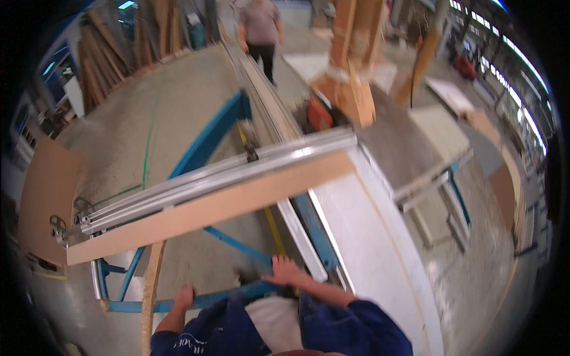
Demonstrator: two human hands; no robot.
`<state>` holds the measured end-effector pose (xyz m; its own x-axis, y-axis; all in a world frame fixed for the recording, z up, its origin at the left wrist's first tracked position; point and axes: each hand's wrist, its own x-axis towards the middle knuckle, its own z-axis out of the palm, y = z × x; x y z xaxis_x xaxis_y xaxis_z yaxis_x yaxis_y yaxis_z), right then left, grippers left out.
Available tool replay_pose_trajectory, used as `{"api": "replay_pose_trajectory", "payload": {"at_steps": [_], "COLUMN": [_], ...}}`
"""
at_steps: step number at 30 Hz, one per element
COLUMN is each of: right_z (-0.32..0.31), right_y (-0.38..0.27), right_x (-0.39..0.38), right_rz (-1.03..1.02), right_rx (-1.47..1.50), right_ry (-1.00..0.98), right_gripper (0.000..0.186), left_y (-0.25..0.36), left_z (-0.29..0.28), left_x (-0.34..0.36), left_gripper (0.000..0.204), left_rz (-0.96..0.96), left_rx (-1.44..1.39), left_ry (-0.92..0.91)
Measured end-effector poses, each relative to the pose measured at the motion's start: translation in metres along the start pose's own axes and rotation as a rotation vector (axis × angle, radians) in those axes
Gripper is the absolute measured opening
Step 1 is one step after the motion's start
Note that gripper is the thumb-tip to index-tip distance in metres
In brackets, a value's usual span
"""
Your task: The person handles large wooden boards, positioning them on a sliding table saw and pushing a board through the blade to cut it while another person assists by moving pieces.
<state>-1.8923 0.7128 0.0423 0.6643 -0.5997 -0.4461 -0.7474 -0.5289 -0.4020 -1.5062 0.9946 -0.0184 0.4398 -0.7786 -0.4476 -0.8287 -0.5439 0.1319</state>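
A long light-brown board strip [214,202] lies slantwise along a silver aluminium fence [237,172] of a sliding-table machine. Beneath it is a blue steel frame [133,306], with a narrow wooden piece [153,279] crossing its near rail at the left. My left hand [185,296] is closed on the blue near rail, right of that wooden piece. My right hand [284,272] is at the frame near the white table [380,255], fingers apart and pointing forward; its exact contact is blurred.
A person [259,29] stands beyond a long rail [264,95]. A red machine part [320,113] sits beside a wooden column [347,41]. Leaning boards [101,53] are at back left, a large brown sheet [47,196] at left, and a grey side table [415,148] at right.
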Motion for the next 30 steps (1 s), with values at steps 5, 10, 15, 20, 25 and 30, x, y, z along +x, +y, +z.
{"api": "replay_pose_trajectory", "payload": {"at_steps": [5, 10, 15, 20, 25, 30], "right_z": [-0.024, -0.094, -0.16, -0.199, -0.196, -0.18], "right_y": [0.02, 0.031, 0.032, 0.042, 0.054, 0.064], "right_x": [0.017, 0.054, 0.113, 0.153, 0.186, 0.209], "right_rz": [-0.117, -0.495, -0.424, -0.416, -0.443, -0.399], "right_rx": [0.111, 0.257, 0.316, 0.181, -0.03, -0.069], "right_ry": [-0.138, -0.264, 0.129, 0.311, 0.512, 0.602], "right_gripper": [0.088, 0.067, 0.051, 0.043, 0.045, 0.043], "left_y": [0.049, 0.099, 0.109, 0.108, 0.129, 0.208], "left_z": [-0.043, -0.11, -0.123, -0.108, -0.09, -0.081], "left_x": [0.093, 0.158, 0.21, 0.238, 0.253, 0.253], "left_gripper": [0.041, 0.045, 0.061, 0.062, 0.06, 0.048], "left_rz": [-0.456, -0.553, -0.439, -0.163, -0.39, -0.3], "left_rx": [-1.642, -2.051, -2.496, -2.605, -2.586, -2.647], "left_ry": [0.152, 0.242, 0.415, 0.419, 0.445, 0.065]}}
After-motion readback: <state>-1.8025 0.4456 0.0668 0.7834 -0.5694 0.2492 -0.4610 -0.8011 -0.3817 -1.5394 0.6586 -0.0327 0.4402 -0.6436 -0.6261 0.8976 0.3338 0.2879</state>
